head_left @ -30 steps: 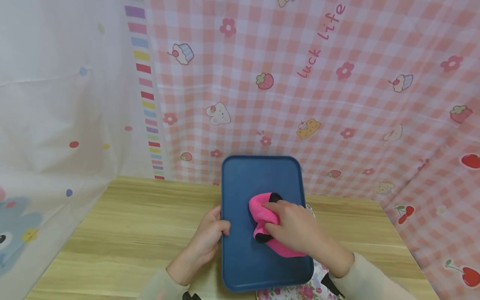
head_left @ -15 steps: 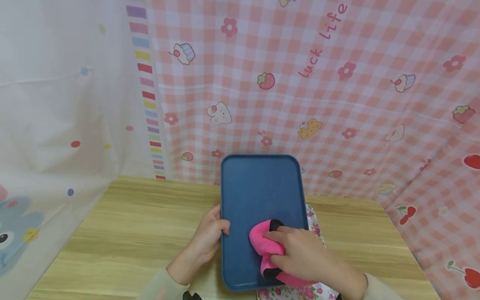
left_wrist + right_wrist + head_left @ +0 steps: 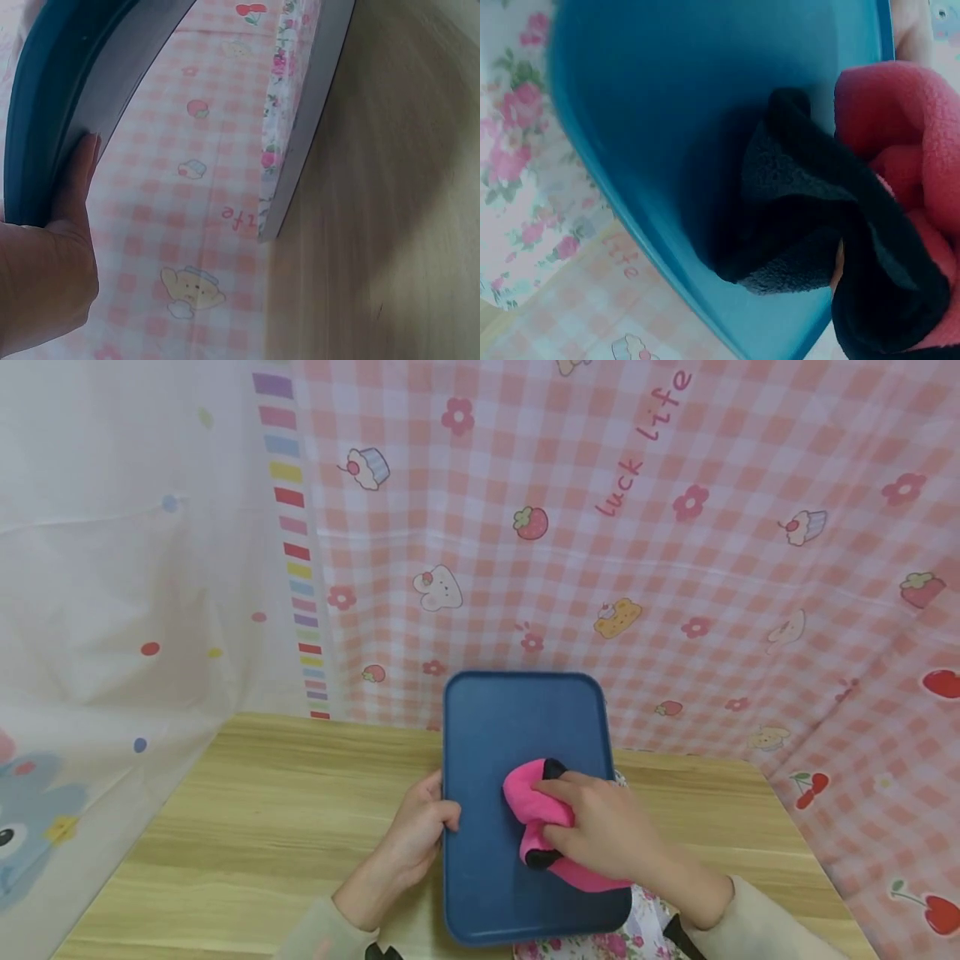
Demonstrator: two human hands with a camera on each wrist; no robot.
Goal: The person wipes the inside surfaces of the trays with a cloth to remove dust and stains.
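Note:
A dark blue rectangular tray (image 3: 517, 718) with a low raised rim is held tilted up above the table. My left hand (image 3: 412, 835) grips its left edge, thumb over the rim; in the left wrist view the fingers (image 3: 79, 176) lie against the tray's underside. My right hand (image 3: 611, 831) holds a bunched pink cloth (image 3: 536, 793) with black edging against the tray's inner face, right of the middle. The right wrist view shows the cloth's dark grey fuzzy side (image 3: 780, 172) folded out over the tray; most of that hand is hidden behind the cloth.
A floral-patterned flat item (image 3: 618, 941) with a grey edge (image 3: 304, 142) is partly hidden beneath the tray. The wooden table (image 3: 300, 810) backs onto a pink checked curtain (image 3: 480, 560), with a white dotted curtain (image 3: 135, 585) at the left.
My right hand slid the cloth down toward the tray's near end, then back up to around the middle. My left hand and the tray have stayed nearly still.

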